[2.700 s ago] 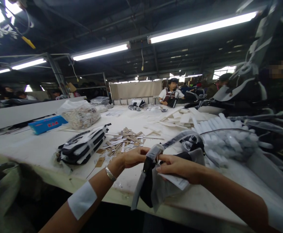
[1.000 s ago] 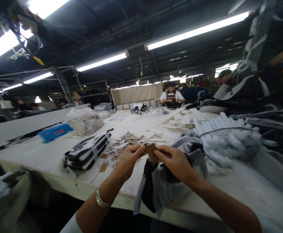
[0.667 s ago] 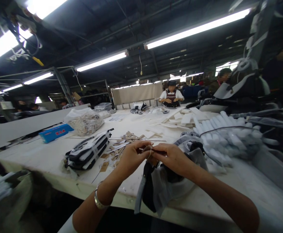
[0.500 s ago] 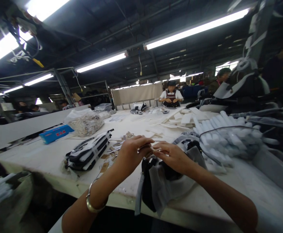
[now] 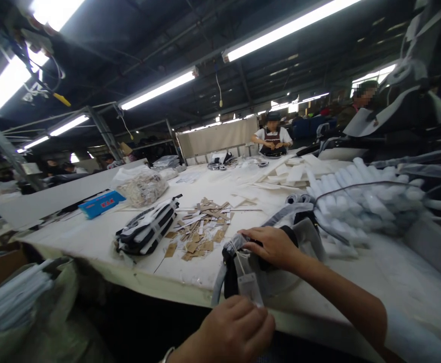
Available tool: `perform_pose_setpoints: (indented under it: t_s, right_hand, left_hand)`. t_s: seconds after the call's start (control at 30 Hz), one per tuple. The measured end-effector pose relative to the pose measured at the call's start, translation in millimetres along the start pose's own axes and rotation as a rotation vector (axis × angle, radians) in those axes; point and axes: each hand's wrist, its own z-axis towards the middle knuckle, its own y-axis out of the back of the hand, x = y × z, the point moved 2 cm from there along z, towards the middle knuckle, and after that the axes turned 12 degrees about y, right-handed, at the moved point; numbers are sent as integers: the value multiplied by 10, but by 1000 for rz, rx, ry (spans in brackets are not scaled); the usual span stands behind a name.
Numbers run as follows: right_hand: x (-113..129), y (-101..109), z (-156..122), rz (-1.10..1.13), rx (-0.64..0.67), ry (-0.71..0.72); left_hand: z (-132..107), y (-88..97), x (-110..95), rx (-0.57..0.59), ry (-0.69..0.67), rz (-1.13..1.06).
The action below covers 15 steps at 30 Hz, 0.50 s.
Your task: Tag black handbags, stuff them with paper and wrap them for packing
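Note:
My right hand (image 5: pixel 271 246) lies over a dark bag wrapped in clear plastic (image 5: pixel 304 237) at the table's near edge, fingers curled on its top. My left hand (image 5: pixel 237 327) is low at the bottom of the view, fingers closed around the lower end of a small pale tag (image 5: pixel 247 286). The tag hangs on a thin string (image 5: pixel 238 255) from the bag's top. A scatter of brown and white paper tags (image 5: pixel 201 227) lies on the white table (image 5: pixel 92 237) just left of the bag.
A bundle of dark striped bags (image 5: pixel 148 229) lies left of the tags. Behind it are a blue box (image 5: pixel 102 203) and a plastic sack of tags (image 5: pixel 143 186). Wrapped white rolls (image 5: pixel 360 201) pile up on the right. A person (image 5: pixel 273 138) works at the far end.
Both hands were pinching a brown tag and string together above the bag. Now the left hand has dropped toward me, pulling the tag down, and the right hand rests on the bag.

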Motion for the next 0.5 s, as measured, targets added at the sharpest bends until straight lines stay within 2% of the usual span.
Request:
perform_pose_setpoints:
  t_s: [0.07,0.1,0.17,0.23,0.27,0.3,0.33,0.4,0.43,0.5]
  right_hand:
    - [2,11,-32,-9,-6,1]
    - [6,15,-51,-15,-12,-1]
    - [15,20,-88,-25,-34,-3]
    - [12,21,-117,-35,-67,-3]
    - [5,19,-126,-42,-82,-2]
    - [-4,16,-131,-48,-93,2]
    - [-15,12,-134,-49,-103,6]
    - [-34,3,-144,-42,-118,16]
    - [-37,1,-156,-32,-131,21]
    - [-27,10,-214,-4,-192,17]
  left_hand:
    - [-94,-55,104,17,139,-109]
    - [-142,-36,177,-34,241,-202]
    - [-254,22,341,-281,513,-387]
    - [-369,-2,484,-546,813,-552]
    - [-404,-68,535,-601,933,-644]
    - [-410,-167,570,-578,1005,-755]
    - [-391,-285,590,-500,1036,-876]
    - [-307,-520,596,-363,1003,-1080]
    - [-259,-619,594,-341,988,-1153]
    - [-174,-772,600,-374,1007,-1235]
